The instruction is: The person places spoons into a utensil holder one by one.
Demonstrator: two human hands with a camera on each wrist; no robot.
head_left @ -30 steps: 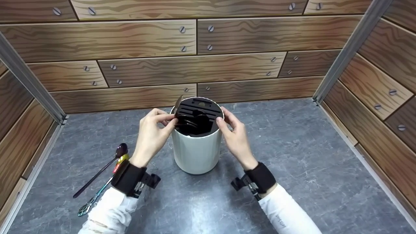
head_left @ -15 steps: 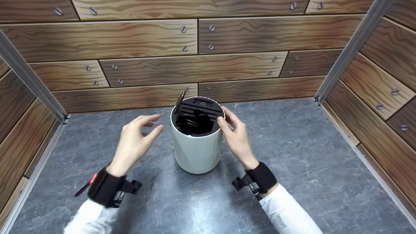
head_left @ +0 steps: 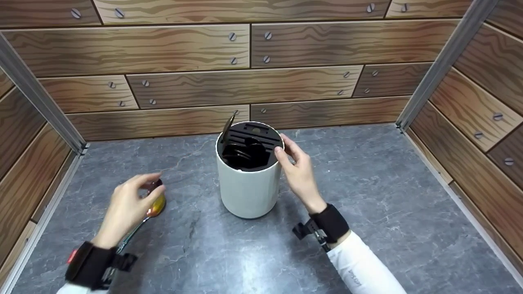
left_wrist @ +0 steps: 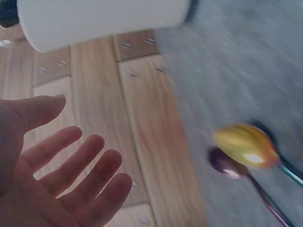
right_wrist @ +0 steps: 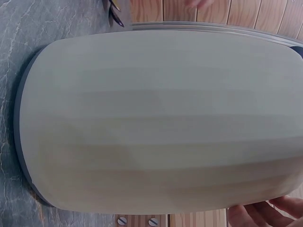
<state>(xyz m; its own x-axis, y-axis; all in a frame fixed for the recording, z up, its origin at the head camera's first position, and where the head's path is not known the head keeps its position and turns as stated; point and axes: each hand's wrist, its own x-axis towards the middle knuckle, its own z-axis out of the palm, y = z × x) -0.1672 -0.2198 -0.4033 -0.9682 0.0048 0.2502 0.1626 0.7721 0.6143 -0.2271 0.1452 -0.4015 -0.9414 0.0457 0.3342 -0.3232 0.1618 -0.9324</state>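
Observation:
A white cylindrical utensil holder point(head_left: 249, 194) with a black slotted insert point(head_left: 269, 136) stands upright mid-table. My right hand point(head_left: 300, 173) grips its right rim, thumb on top and fingers round the outer side. Out of the holder's left side sticks a thin dark utensil with a golden edge point(head_left: 229, 127); dark rounded shapes point(head_left: 239, 151) sit in its front opening. My left hand point(head_left: 126, 204) hovers at the left with fingers parted, holding nothing. Near it on the table lie a gold-bowled spoon point(left_wrist: 246, 145) with a teal handle and a dark purple spoon point(left_wrist: 227, 163), partly hidden in the head view.
Printed wood-plank walls point(head_left: 184, 49) enclose the grey marbled table point(head_left: 367, 192) at the back and sides, with metal strips point(head_left: 433, 69) at the corners. Something small and red point(head_left: 72, 256) shows beside the left wrist strap point(head_left: 92, 265).
My left hand has let go of the utensil at the holder's left rim and moved left and down to the spoons. My right hand has stayed on the rim.

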